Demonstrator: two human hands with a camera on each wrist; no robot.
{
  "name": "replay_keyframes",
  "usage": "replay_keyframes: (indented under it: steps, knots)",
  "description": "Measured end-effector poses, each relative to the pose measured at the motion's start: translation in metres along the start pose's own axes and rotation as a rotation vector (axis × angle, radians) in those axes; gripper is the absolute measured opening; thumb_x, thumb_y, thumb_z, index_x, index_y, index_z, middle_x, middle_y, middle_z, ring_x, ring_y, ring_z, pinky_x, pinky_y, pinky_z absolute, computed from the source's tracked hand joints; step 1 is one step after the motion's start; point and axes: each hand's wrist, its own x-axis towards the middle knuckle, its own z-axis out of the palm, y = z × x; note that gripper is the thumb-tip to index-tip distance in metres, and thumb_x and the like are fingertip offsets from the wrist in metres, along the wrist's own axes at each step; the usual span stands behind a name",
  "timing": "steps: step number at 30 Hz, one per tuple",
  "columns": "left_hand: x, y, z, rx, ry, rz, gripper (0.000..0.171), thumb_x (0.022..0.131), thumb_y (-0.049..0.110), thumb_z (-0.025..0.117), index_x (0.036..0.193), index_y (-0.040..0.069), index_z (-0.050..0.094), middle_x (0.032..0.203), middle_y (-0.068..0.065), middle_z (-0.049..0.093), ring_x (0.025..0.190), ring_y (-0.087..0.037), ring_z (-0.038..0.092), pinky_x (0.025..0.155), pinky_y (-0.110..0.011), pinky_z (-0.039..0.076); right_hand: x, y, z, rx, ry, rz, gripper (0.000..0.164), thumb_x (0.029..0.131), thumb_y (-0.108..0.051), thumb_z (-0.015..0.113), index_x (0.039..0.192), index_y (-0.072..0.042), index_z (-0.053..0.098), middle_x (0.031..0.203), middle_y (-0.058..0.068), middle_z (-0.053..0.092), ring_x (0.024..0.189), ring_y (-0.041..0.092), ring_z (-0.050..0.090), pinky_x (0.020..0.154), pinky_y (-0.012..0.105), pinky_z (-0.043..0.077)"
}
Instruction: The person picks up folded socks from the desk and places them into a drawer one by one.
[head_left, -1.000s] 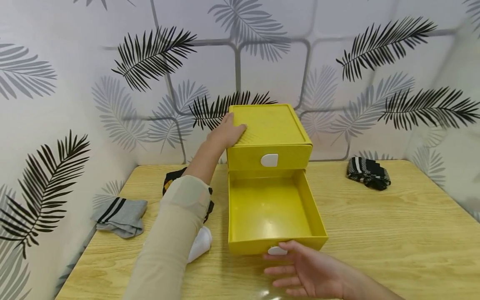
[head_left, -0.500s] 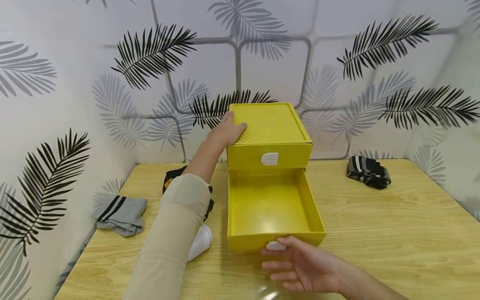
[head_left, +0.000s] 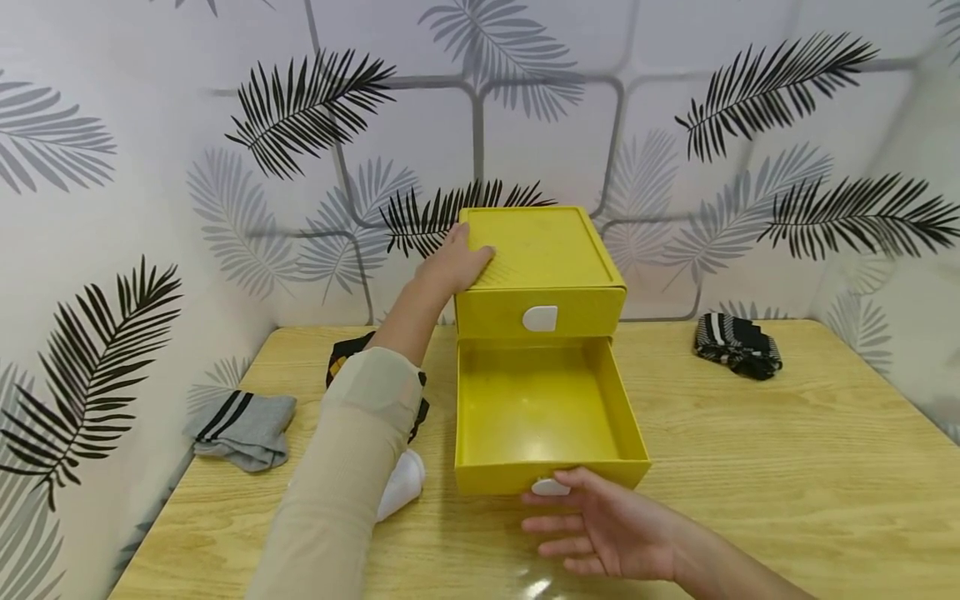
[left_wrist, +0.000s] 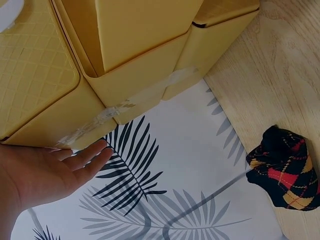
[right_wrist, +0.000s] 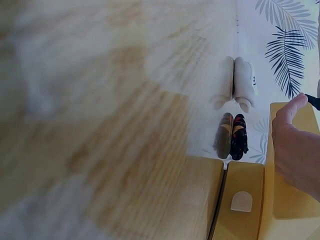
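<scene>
A yellow two-tier drawer box (head_left: 540, 250) stands at the back of the wooden table. Its upper drawer is pushed in, while the lower drawer (head_left: 536, 417) is pulled out with its yellow floor showing. My left hand (head_left: 453, 262) rests on the box's top left edge, thumb on top; in the left wrist view, its straight fingers (left_wrist: 90, 155) lie along the box's side. At the lower drawer's white handle (head_left: 549, 487), my right hand (head_left: 615, 525) touches with its thumb, the index finger just below and the other fingers spread straight.
A folded grey sock pair (head_left: 243, 429) with black stripes lies far left. An argyle sock pair (left_wrist: 287, 172) and a white sock pair (head_left: 403, 483) are partly behind my left arm in the head view. A black-and-white checked sock pair (head_left: 735, 346) lies back right. Patterned walls bound the table.
The lower drawer has slid slightly inward, with my right hand following at its handle. The left hand stays in place on the box.
</scene>
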Motion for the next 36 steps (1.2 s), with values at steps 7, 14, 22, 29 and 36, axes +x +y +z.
replay_keyframes:
  steps: [7, 14, 22, 29, 36]
  knots:
    - [0.001, -0.001, 0.0, -0.005, 0.0, -0.001, 0.066, 0.082, 0.05, 0.027, 0.133, 0.02, -0.002, 0.136, 0.004, -0.004, 0.12, -0.022, 0.012, 0.091, -0.045, 0.015, -0.001, 0.0, 0.002, 0.003, -0.003, 0.014, 0.054, 0.086, -0.044, 0.024, 0.125, -0.007, 0.032, 0.119, 0.012, 0.04, 0.094, 0.021, 0.048, 0.078, 0.031, 0.037]
    - [0.001, -0.002, -0.001, -0.006, 0.003, -0.004, 0.065, 0.083, 0.049, 0.028, 0.134, 0.019, -0.001, 0.136, 0.004, -0.004, 0.12, -0.022, 0.011, 0.092, -0.045, 0.014, -0.017, -0.011, 0.013, -0.028, -0.122, 0.034, 0.058, 0.087, -0.043, 0.014, 0.125, -0.003, 0.032, 0.119, 0.012, 0.041, 0.094, 0.021, 0.048, 0.077, 0.03, 0.038]
    - [0.002, -0.004, -0.003, -0.016, 0.008, -0.012, 0.066, 0.082, 0.049, 0.028, 0.133, 0.019, -0.001, 0.136, 0.004, -0.004, 0.121, -0.021, 0.01, 0.092, -0.043, 0.015, -0.06, -0.079, -0.004, -0.159, -0.187, -0.321, 0.047, 0.091, -0.021, 0.004, 0.124, 0.001, 0.03, 0.122, 0.017, 0.036, 0.101, 0.03, 0.042, 0.083, 0.041, 0.033]
    - [0.002, -0.005, -0.004, -0.028, 0.009, -0.012, 0.066, 0.082, 0.049, 0.028, 0.134, 0.02, 0.0, 0.136, 0.004, -0.003, 0.121, -0.021, 0.011, 0.092, -0.044, 0.015, -0.085, -0.13, -0.083, -1.218, 0.789, -0.544, 0.042, 0.087, -0.033, 0.036, 0.111, -0.001, 0.047, 0.102, 0.017, 0.052, 0.085, 0.03, 0.051, 0.064, 0.04, 0.043]
    - [0.0, -0.002, -0.002, -0.05, 0.003, 0.009, 0.065, 0.083, 0.048, 0.028, 0.134, 0.02, 0.0, 0.136, 0.005, -0.004, 0.121, -0.021, 0.011, 0.092, -0.044, 0.014, -0.095, -0.135, -0.199, -1.75, 1.164, -0.095, 0.063, 0.081, -0.046, 0.04, 0.119, 0.003, 0.036, 0.117, 0.03, 0.029, 0.093, 0.048, 0.034, 0.059, 0.053, 0.035]
